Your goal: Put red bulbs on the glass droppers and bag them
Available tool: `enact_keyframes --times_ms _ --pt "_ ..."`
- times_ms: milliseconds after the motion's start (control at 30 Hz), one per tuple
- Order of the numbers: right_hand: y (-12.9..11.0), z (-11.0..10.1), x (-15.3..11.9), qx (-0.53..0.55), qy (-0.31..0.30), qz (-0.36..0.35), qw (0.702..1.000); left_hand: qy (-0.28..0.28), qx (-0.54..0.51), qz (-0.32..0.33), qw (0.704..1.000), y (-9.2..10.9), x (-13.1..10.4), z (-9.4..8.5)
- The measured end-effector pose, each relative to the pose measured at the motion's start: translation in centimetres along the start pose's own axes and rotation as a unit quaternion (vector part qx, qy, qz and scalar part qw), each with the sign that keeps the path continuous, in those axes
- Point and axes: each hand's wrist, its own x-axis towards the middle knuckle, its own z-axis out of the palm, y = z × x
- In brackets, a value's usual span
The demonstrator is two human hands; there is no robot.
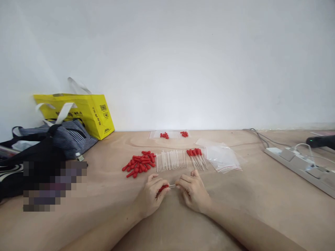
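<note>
Near the front middle of the table, my left hand (154, 195) pinches a red rubber bulb (163, 188). A clear thin tube (172, 186) runs from the bulb to my right hand (193, 191), whose fingers are closed on its other end. Beyond my left hand lies a heap of loose red bulbs (141, 163). To its right is a row of clear tubes (170, 160) side by side. Several tubes with red bulbs on their ends (197, 158) lie right of that row.
Clear zip bags (225, 158) lie right of the tubes. Near the wall sits a bag with red bulbs and tubes (172, 135). A yellow bag (98, 116), a striped bag (74, 137) and a black bag (34, 164) stand left. A white power strip (300, 167) with cables is right.
</note>
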Motion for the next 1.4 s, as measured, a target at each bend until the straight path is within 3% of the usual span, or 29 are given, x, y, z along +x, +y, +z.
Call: enact_keyframes --times_ms 433,733,867,1000,1167,1400 --pt "0.2 0.0 0.5 0.023 -0.009 0.019 1.0 -0.03 -0.01 -0.027 0.999 -0.6 0.7 -0.5" --pt "1.6 -0.1 0.3 0.053 -0.02 0.046 0.997 0.012 0.062 -0.075 0.995 -1.4 0.5 -1.9" --pt "4.2 0.7 0.1 -0.01 0.041 0.123 0.992 0.047 0.137 -0.137 0.98 -2.3 0.6 -2.5" --pt "6.4 1.2 0.8 -0.119 0.092 0.208 0.967 0.045 0.2 -0.222 0.953 -3.4 0.6 -3.4" --pt "6.6 1.5 2.4 -0.206 0.052 0.26 0.942 0.015 0.251 -0.283 0.926 -4.2 0.4 -4.6" --pt "5.8 1.3 3.6 -0.226 -0.019 0.292 0.929 -0.021 0.253 -0.282 0.925 -4.6 0.1 -5.0"
